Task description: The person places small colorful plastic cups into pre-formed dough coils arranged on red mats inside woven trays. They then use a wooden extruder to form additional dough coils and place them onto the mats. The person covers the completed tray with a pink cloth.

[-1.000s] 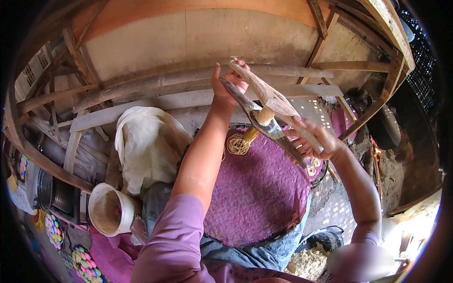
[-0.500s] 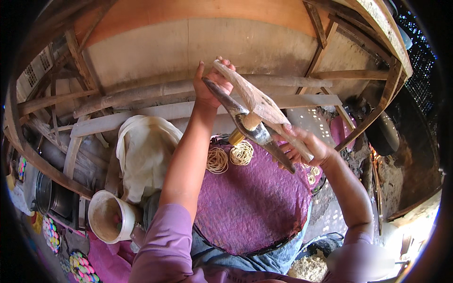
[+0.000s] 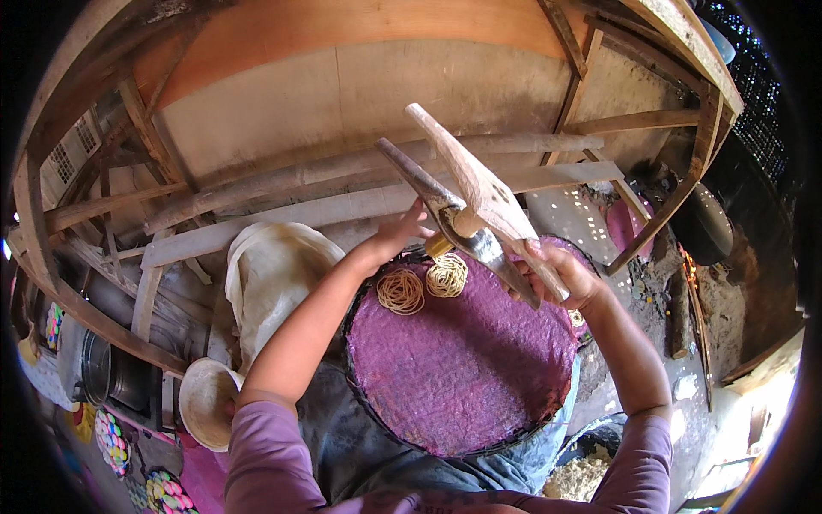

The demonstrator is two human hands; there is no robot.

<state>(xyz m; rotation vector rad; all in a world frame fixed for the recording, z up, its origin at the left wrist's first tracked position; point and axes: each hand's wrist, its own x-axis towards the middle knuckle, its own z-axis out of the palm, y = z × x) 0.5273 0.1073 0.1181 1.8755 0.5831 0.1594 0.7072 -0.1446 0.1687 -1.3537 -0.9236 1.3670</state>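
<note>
My right hand grips the lower ends of a two-handled wooden hand press. The press has a pale upper bar, a darker lower bar with metal at its middle, and a brass cylinder below. Both bars' far ends point up and left, unheld. Beside the cylinder my left hand is open with fingers stretched out; whether it touches the press is hard to tell. Underneath lies a round purple cloth-covered tray on my lap. Two coils of pale dough strands, the left coil and the right coil, lie near its far edge.
A pale cloth drapes at the left, above a whitish bucket. Wooden beams cross in front of the wall. To the right are a dark pan and burning sticks.
My left hand has let go of the press's far ends and come down and nearer, beside the cylinder. The right hand still holds the press, which has shifted slightly right.
</note>
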